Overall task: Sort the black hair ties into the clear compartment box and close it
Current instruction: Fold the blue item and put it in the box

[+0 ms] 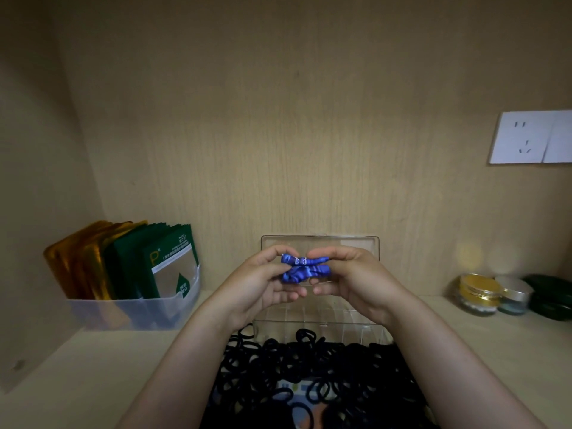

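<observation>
Both hands are raised above the clear compartment box [320,317], whose lid stands open against the wooden back wall. The left hand [263,286] and right hand [353,280] each pinch one end of a blue satin hair tie [305,269] held between them, fingers closed on it, with a small clear clasp at its middle. The black hair ties [309,366] lie in a loose heap on the shelf [93,366] just in front of the box, below and nearer than the hands, partly covering a printed sheet (its markings too hidden to read). To the left, a translucent bin [133,311] holds gold and green sachets [167,267]; the front green one bears a large "P" and small unreadable print. At right sit small jars [478,294], and a white wall socket [526,137] is on the wall above.
</observation>
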Demonstrator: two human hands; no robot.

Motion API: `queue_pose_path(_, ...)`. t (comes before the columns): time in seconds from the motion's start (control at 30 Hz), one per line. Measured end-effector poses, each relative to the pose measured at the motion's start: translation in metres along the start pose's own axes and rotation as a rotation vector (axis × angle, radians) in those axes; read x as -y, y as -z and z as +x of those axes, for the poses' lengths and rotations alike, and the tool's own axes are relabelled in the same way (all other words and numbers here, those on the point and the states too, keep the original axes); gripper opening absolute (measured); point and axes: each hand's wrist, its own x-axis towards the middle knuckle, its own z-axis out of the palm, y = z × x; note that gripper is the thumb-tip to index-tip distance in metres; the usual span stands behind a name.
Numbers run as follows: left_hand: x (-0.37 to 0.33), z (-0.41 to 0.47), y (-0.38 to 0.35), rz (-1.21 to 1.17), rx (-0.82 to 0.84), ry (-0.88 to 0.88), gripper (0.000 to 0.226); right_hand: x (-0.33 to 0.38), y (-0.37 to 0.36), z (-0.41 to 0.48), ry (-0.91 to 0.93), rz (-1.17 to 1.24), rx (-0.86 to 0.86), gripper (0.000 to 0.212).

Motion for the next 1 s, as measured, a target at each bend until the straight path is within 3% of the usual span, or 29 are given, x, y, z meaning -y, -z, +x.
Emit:
queue_pose_path(0.13,-0.003,-0.001,0.001,-0.006,-0.003,0.001,0.021,0.002,0.001,-0.001,0.021,0.005,0.042,0.03)
queue_pose_path(0.2,-0.005,-0.001,0.002,0.013,-0.01,0.014,0.021,0.001,0.001,0.0,0.045,-0.118,0.016,0.02)
queue_pose_path(0.3,-0.005,-0.002,0.001,0.229,-0.038,-0.02,0.005,-0.003,-0.001,0.002,0.072,-0.254,-0.053,0.011)
queue_pose_path(0.43,-0.003,-0.006,0.001,0.383,-0.077,-0.08,0.022,-0.006,-0.002,0.001,0.048,-0.268,-0.039,0.031)
queue_pose_path(0.6,0.005,-0.012,0.006,0.482,-0.165,-0.089,0.018,-0.011,-0.01,-0.001,0.035,-0.321,-0.003,0.018)
queue_pose_path(0.77,0.017,-0.026,0.014,0.168,-0.131,-0.042,0.021,-0.018,-0.024,-0.001,0.027,-0.214,-0.024,0.021)
queue_pose_path(0.93,0.025,-0.031,0.019,-0.185,-0.057,0.033,0.019,-0.027,-0.031,0.0,0.065,-0.264,-0.072,0.025)
queue_pose_path(1.0,0.026,-0.029,0.02,-0.167,-0.082,0.038,0.015,-0.029,-0.032,0.0,0.085,-0.272,-0.089,0.026)
